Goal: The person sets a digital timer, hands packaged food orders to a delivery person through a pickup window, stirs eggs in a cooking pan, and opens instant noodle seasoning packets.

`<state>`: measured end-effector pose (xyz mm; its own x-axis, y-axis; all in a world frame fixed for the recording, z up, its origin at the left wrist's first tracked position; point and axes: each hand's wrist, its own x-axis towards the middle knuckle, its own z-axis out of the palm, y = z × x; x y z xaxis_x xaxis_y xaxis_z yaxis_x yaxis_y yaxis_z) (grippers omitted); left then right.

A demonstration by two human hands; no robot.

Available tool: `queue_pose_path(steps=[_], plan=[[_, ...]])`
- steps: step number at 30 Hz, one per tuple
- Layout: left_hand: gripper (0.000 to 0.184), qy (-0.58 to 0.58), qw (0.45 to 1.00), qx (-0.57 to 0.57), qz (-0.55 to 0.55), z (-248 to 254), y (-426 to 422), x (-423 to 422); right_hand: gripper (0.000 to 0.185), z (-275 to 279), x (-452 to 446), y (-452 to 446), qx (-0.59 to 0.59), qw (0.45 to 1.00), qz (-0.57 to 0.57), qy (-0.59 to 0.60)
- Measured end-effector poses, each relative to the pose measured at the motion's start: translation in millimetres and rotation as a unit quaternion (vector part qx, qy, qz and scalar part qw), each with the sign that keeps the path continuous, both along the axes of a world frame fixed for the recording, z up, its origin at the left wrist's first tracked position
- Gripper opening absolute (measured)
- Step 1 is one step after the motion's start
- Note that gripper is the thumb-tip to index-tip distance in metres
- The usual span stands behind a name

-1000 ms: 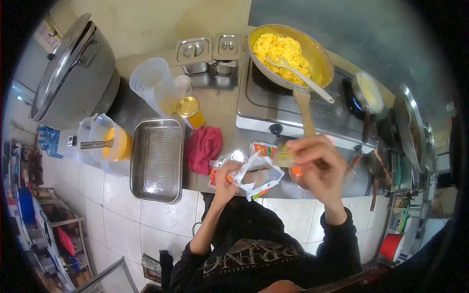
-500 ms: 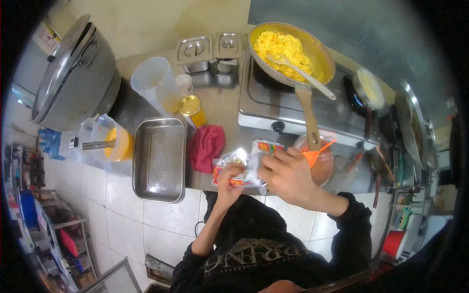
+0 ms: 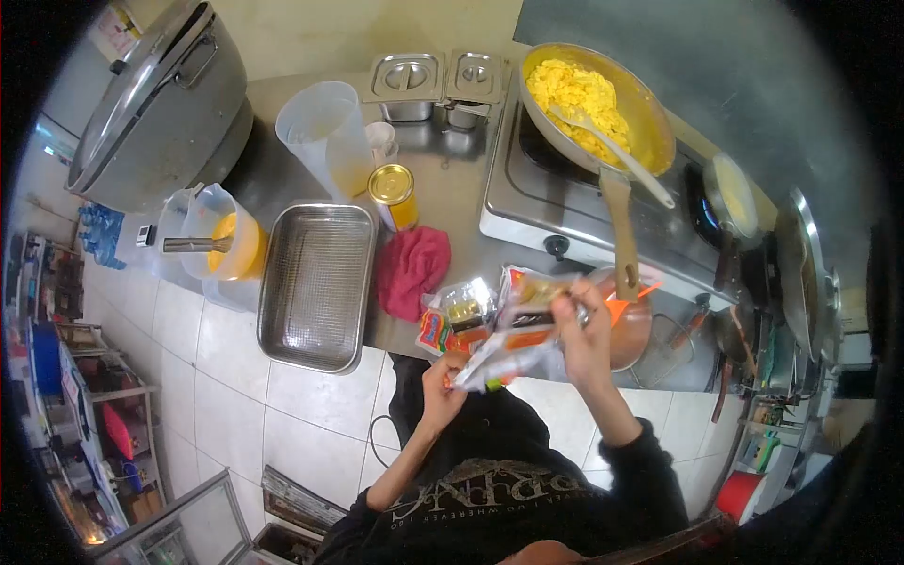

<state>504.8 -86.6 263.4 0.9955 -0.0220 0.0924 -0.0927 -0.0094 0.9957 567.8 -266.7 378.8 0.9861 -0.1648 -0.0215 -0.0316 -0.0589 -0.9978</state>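
Low at the counter's front edge, my left hand [image 3: 444, 390] pinches the end of a clear, printed plastic packet [image 3: 513, 361]. The packet stretches toward my right hand [image 3: 586, 331], whose closed fingers grip its upper part; motion blurs the contents. A second clear packet [image 3: 460, 313], with a red and yellow label and sachets showing inside, lies on the counter just beyond my left hand. Behind my right hand stands a metal bowl [image 3: 633, 344] with an orange utensil [image 3: 619, 306] in it. A crumpled red cloth [image 3: 414, 271] lies left of the packets.
A frying pan [image 3: 654, 104] of scrambled egg and a spatula sits on the stove [image 3: 527, 212], its handle jutting toward me. A small pan [image 3: 730, 193] is over a blue flame. Left are a wire-lined tray [image 3: 363, 325], a can [image 3: 393, 196], plastic jugs [image 3: 320, 127] and a large pot [image 3: 179, 122].
My hands have pulled the plastic packet down toward my body and away from the second packet, which is now more exposed. My left hand has dropped lower. The whole view has shifted slightly.
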Motion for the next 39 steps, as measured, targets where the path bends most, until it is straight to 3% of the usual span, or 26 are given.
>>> queue_pose_path(steps=[1,2,5,6,8,9,11,12,13,14,16,17,18,19,22,24,26,27,30,31,32,33,35,36,37,39], plan=[[0.015,0.016,0.999,0.012,0.031,-12.8,6.6,-6.4,0.013,-3.0,11.0,6.4,0.090,0.994,-0.053,-0.041],[0.015,0.031,0.997,0.023,0.063,-22.7,13.7,-13.3,0.013,-8.9,19.7,8.5,0.091,0.994,-0.052,-0.040],[0.014,0.048,0.974,0.064,0.212,-39.7,37.4,-30.9,0.017,-60.3,34.3,16.3,-0.154,0.986,0.005,-0.068],[0.015,0.066,0.958,-0.015,0.278,-8.2,29.4,-24.1,0.017,-77.8,36.1,26.0,-0.152,0.986,0.005,-0.063],[0.029,0.077,0.957,0.053,0.274,-39.6,51.3,-30.4,0.021,-99.4,33.2,45.1,-0.372,0.923,0.088,0.045],[0.033,0.112,0.935,-0.012,0.336,-41.0,47.1,-28.9,0.021,-101.0,29.8,44.9,-0.369,0.924,0.085,0.049],[0.034,0.097,0.942,-0.035,0.320,-31.2,53.3,-14.0,0.032,-99.9,31.8,40.4,-0.383,0.922,-0.001,-0.060],[0.034,0.093,0.944,-0.059,0.310,-21.6,52.4,-10.0,0.032,-102.2,33.0,35.3,-0.384,0.921,0.004,-0.058],[0.021,0.128,0.939,-0.089,0.307,-8.5,50.5,2.3,0.036,-106.5,32.6,29.6,-0.207,0.975,0.072,0.027],[0.021,0.134,0.939,-0.089,0.305,-6.2,49.3,12.4,0.042,-100.3,34.3,28.0,-0.020,0.985,0.132,0.110],[0.034,0.148,0.968,-0.045,0.198,-4.8,44.7,33.5,0.039,-95.0,32.3,39.2,-0.019,0.976,0.170,0.131],[0.034,0.148,0.970,-0.046,0.188,-10.0,39.6,45.9,0.036,-100.3,30.2,44.1,-0.174,0.977,0.119,0.039],[0.033,0.112,0.978,-0.039,0.171,-17.1,34.9,63.0,0.033,-105.2,30.8,46.1,-0.324,0.943,0.059,-0.055],[0.032,0.073,0.985,-0.034,0.155,-22.5,29.1,82.0,0.032,-108.0,33.2,35.6,-0.344,0.933,0.000,-0.104],[0.033,0.076,0.991,0.004,0.106,-11.0,11.2,116.5,0.034,-103.2,37.4,-17.3,-0.469,0.882,0.045,-0.004],[0.036,0.055,0.990,0.063,0.118,-20.9,0.7,134.8,0.031,-127.2,43.6,-31.5,-0.516,0.855,0.036,-0.025],[0.039,0.019,0.983,0.123,0.135,-26.1,-5.5,144.9,0.022,-137.2,55.2,-35.2,-0.607,0.781,0.125,0.075],[0.044,0.014,0.981,0.135,0.142,-27.5,-7.9,147.7,0.017,-136.1,58.0,-32.5,-0.669,0.736,0.104,0.026],[0.057,0.031,0.975,0.169,0.138,-13.4,-12.9,139.6,0.016,-103.5,46.8,-35.6,-0.663,0.736,0.131,-0.032],[0.061,-0.019,0.954,0.241,0.177,-5.1,-17.0,132.0,0.016,-95.0,38.9,-36.8,-0.662,0.737,0.134,-0.025],[0.064,-0.070,0.924,0.310,0.213,2.4,-21.2,123.8,0.013,-86.9,31.1,-38.7,-0.608,0.779,0.142,-0.053],[0.073,-0.072,0.918,0.324,0.217,8.5,-24.6,112.1,0.010,-76.9,26.3,-42.2,-0.553,0.815,0.147,-0.085],[0.080,-0.132,0.938,0.263,0.184,-1.3,-32.6,76.1,0.011,-54.1,9.8,-49.4,-0.530,0.828,0.163,-0.081],[0.087,-0.136,0.969,0.190,0.086,-9.8,-38.8,53.7,0.013,-43.3,1.4,-50.4,-0.503,0.842,0.178,-0.079],[0.089,-0.064,0.982,0.176,-0.010,6.2,-47.5,40.0,0.013,-33.5,-6.1,-49.4,-0.502,0.842,0.180,-0.077],[0.078,-0.036,0.983,0.166,-0.067,5.4,-63.7,41.6,0.017,-13.0,-19.6,-45.8,-0.461,0.848,0.236,-0.111]])
